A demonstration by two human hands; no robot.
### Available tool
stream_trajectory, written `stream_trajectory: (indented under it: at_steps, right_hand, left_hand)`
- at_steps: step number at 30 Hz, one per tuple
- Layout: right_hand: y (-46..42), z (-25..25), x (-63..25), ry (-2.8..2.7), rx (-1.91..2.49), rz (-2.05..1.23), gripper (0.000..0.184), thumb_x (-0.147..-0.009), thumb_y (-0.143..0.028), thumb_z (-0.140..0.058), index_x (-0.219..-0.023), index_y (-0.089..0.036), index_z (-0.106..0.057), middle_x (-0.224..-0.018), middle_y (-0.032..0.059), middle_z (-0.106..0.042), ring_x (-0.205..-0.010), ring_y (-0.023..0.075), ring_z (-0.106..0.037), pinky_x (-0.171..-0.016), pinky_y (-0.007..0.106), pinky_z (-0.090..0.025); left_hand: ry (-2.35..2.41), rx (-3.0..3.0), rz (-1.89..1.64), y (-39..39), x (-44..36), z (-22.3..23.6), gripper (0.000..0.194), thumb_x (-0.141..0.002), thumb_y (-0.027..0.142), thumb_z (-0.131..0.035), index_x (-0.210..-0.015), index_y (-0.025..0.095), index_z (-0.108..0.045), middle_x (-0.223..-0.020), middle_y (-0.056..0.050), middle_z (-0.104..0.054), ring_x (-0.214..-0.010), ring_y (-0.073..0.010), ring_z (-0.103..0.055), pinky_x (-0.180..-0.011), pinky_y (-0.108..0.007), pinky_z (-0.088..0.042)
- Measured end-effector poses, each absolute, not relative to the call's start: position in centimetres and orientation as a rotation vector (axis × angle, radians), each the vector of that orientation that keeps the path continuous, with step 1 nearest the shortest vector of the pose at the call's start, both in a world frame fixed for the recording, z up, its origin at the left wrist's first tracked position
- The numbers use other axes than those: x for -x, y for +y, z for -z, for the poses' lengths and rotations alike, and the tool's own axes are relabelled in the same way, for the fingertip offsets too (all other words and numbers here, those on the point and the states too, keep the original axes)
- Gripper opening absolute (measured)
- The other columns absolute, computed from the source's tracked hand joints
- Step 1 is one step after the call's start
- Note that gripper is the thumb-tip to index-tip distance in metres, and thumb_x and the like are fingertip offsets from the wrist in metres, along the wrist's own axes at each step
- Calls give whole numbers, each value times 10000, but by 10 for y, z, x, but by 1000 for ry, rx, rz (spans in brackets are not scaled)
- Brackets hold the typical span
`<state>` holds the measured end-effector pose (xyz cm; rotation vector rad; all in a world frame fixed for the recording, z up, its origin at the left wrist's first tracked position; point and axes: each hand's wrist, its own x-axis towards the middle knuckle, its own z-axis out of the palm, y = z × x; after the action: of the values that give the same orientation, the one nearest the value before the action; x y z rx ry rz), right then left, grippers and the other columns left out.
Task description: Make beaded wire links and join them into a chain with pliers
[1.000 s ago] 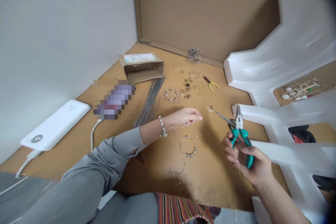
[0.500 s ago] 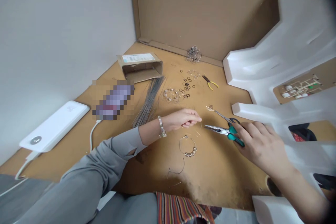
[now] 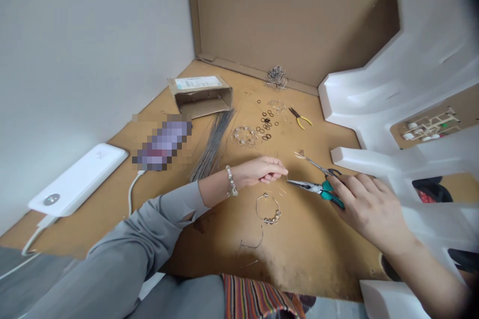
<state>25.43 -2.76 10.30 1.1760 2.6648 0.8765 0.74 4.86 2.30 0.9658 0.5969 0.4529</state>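
My left hand (image 3: 262, 169), with a bead bracelet on its wrist, is pinched shut on a thin piece of wire too small to make out well. My right hand (image 3: 368, 207) is closed round teal-handled long-nose pliers (image 3: 316, 188), whose tip points left and almost meets my left fingertips. A wire loop with several beads (image 3: 268, 208) lies on the cardboard just below both hands. Scissors (image 3: 318, 165) lie right behind the pliers.
Farther back lie a bundle of grey wires (image 3: 213, 144), black rings (image 3: 266, 125), a clear bead string (image 3: 245, 135), yellow-handled pliers (image 3: 300, 118) and a small open carton (image 3: 201, 94). White foam blocks (image 3: 392, 99) stand to the right. A white power bank (image 3: 78, 178) sits at the left.
My right hand turned the pliers from upright to pointing left and brought their tip up to my left fingertips. My left hand stayed in place.
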Motion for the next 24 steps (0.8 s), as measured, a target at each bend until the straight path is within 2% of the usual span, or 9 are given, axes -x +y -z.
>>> stream_trajectory:
  at_steps: [12, 16, 20, 24]
  right_hand:
    - [-29, -105, -255, 2692, -1146, -855, 234, -816, -167, -533, -1045, -167, -577, -778, 48, -600, -771, 210, -523, -652, 314, -336]
    - [-27, -108, -252, 2712, -1154, -759, 193, -820, -184, -521, -997, -173, -599, -803, 56, -622, -760, 203, -550, -628, 304, -344]
    - [-27, -113, -250, 2676, -1318, -489, 177, -780, -209, -527, -932, -196, -616, -794, 48, -643, -658, 181, -574, -538, 280, -336]
    - [-26, -128, -245, 2450, -1534, 63, 92, -677, -174, -547, -732, -228, -596, -537, -26, -572, -439, 130, -495, -429, 249, -266]
  left_hand:
    - [630, -1026, -505, 45, -12, -13, 135, -792, 211, -542, -718, 136, -458, -547, 72, -385, -401, -8, -238, -399, -165, -140]
    - [701, -1191, -599, 41, -16, -11, 155, -806, 257, -526, -722, 144, -460, -544, 74, -385, -435, -30, -271, -431, -172, -205]
    - [802, -1522, -748, 34, -16, -17, 164, -810, 286, -525, -723, 153, -481, -587, 59, -424, -521, -58, -354, -509, -187, -287]
    - [799, -1827, -778, 25, -15, -26, 141, -842, 270, -485, -749, 165, -502, -593, 57, -456, -551, -67, -399, -551, -197, -302]
